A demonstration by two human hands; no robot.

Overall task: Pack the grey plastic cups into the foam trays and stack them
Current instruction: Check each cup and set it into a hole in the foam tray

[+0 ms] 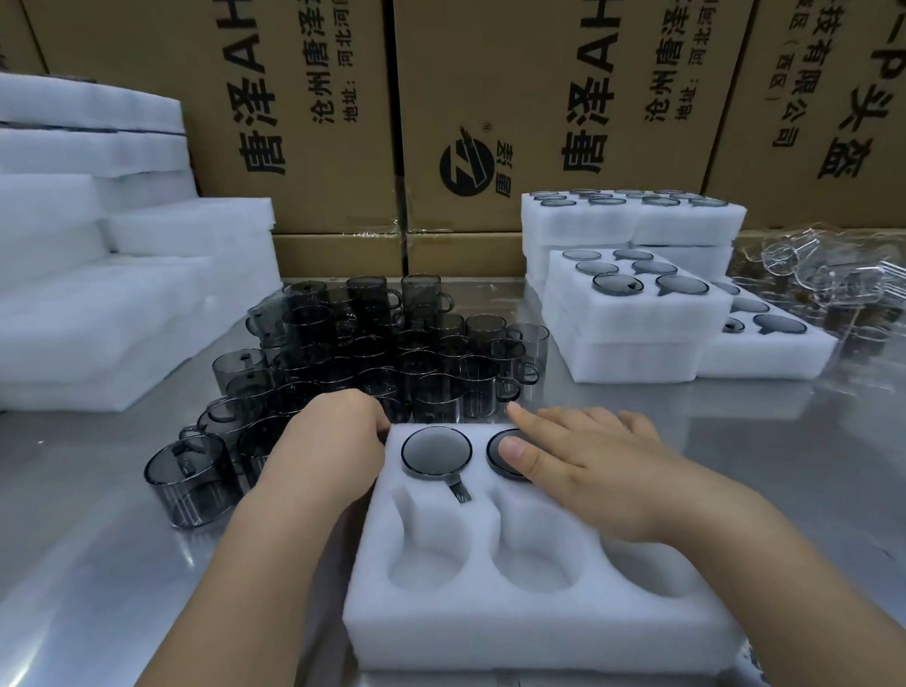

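Right hand [593, 461] lies flat, open, pressing a cup [501, 452] into the tray [527, 623]; left hand [336, 440] seemingly grips the tray's far-left corner, steadying it.

A single wide-angle view from a camera worn on the person's head, facing forward and tilted down over a shiny metal desk [89, 587]. It sits close: both forearms enter from the bottom edge, and the left hand [331, 440] and right hand [593, 456] fill the lower middle of the frame. Straight lines bow toward the edges from the lens. The upper part of the frame reaches as far as a wall of cardboard boxes [483, 85] behind the desk. No second view exists to share any part of the scene.
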